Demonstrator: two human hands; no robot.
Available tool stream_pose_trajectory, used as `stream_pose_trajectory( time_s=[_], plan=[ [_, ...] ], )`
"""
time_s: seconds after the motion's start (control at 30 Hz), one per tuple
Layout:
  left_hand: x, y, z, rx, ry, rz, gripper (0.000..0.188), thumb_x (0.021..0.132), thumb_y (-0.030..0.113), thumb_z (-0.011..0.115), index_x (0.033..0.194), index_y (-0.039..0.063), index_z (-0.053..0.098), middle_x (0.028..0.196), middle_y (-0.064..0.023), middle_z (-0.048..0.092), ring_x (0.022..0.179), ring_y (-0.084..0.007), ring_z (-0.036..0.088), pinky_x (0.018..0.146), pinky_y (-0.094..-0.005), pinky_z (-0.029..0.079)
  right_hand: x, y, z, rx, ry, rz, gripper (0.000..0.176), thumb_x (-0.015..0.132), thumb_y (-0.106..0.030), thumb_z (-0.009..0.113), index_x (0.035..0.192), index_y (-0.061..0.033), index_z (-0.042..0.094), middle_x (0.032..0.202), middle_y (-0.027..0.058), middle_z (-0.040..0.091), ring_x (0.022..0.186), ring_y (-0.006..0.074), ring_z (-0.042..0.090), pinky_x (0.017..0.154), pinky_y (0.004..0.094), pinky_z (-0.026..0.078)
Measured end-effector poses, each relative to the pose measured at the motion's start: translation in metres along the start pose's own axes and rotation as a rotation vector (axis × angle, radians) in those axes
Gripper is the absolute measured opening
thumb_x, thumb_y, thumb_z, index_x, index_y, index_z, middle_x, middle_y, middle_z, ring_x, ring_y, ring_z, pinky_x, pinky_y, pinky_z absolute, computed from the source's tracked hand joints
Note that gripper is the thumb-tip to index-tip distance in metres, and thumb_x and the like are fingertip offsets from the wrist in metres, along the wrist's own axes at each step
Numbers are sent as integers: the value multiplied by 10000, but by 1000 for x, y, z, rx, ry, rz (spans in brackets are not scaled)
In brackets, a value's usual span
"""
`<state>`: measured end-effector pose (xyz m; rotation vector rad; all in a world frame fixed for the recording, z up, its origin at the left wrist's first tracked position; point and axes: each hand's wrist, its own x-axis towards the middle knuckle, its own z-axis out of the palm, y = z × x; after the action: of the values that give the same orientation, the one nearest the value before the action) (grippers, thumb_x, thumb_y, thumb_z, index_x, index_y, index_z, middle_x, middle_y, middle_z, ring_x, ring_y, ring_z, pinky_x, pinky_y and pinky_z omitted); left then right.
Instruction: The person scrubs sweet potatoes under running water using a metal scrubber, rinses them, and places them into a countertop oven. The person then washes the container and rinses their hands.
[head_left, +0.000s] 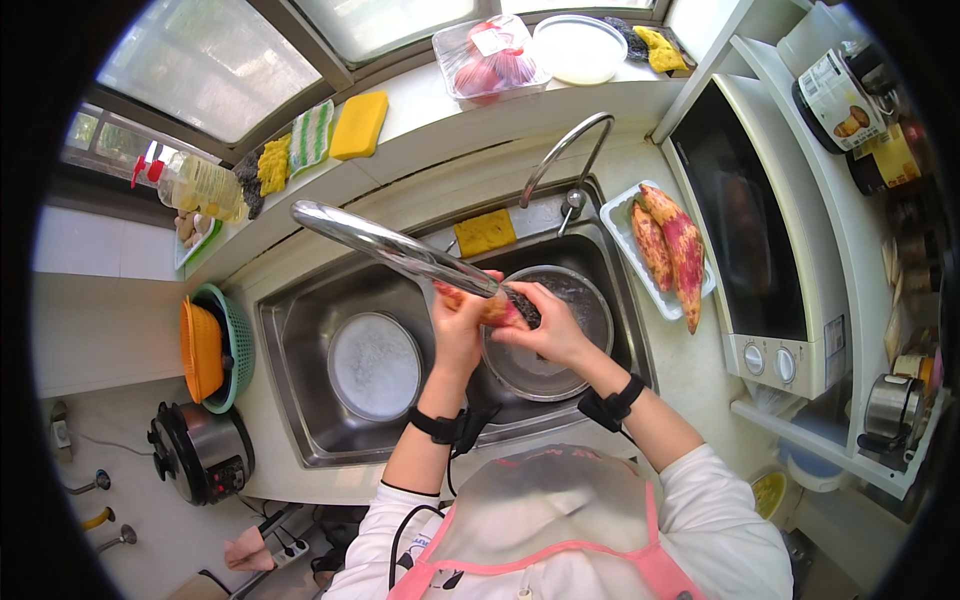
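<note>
A reddish-yellow sweet potato is gripped in my left hand, over the right-hand bowl of the steel sink. My right hand presses a dark mesh scouring pad against its near end. Across the top of the sweet potato passes the chrome faucet spout, which hides part of it and of my left fingers. Below my hands a round metal basin holds water. Two more sweet potatoes lie on a white foam tray on the counter at the right.
In the left sink bowl stands a pot of cloudy water. A yellow cloth lies at the sink's back rim, near a thin curved tap. A microwave borders the right; colanders and an electric cooker stand left.
</note>
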<state>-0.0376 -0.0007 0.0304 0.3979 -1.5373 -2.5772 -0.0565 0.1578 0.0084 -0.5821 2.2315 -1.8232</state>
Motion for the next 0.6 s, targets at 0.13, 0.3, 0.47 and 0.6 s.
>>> stream_pose_trajectory(
  time_s=[0.13, 0.3, 0.47, 0.6],
  plan=[
    [-3, 20, -35, -10, 183, 88, 247, 842, -5, 603, 1076, 43, 542, 1014, -81, 625, 925, -186, 619, 844, -334, 508, 29, 1, 12, 689, 52, 419, 394, 836, -39, 584, 1228, -42, 545, 1107, 81, 564, 1016, 164, 552, 905, 266, 426],
    [-15, 30, -60, 405, 99, 64, 293, 804, -6, 661, 1075, 25, 555, 1031, -67, 618, 916, -140, 592, 834, -281, 485, 48, -29, 14, 293, 3, -91, 444, 774, 13, 677, 1195, -80, 572, 1035, 57, 515, 1005, 180, 528, 876, 261, 445],
    [-9, 12, -47, 166, 74, -46, 352, 827, 11, 631, 1154, 28, 502, 1082, -128, 616, 977, -211, 621, 876, -347, 501, 24, -32, -20, 352, 8, 17, 361, 804, 15, 685, 1147, -23, 583, 1092, 40, 561, 1006, 121, 581, 858, 258, 479],
    [7, 0, -23, -110, -131, -194, 378, 838, 88, 637, 1180, 54, 479, 1109, -124, 594, 1080, -232, 566, 995, -420, 445, -15, -1, -44, 256, 111, 171, 334, 829, 31, 640, 1153, -17, 575, 1105, 30, 576, 1002, 107, 577, 858, 254, 473]
  ],
)
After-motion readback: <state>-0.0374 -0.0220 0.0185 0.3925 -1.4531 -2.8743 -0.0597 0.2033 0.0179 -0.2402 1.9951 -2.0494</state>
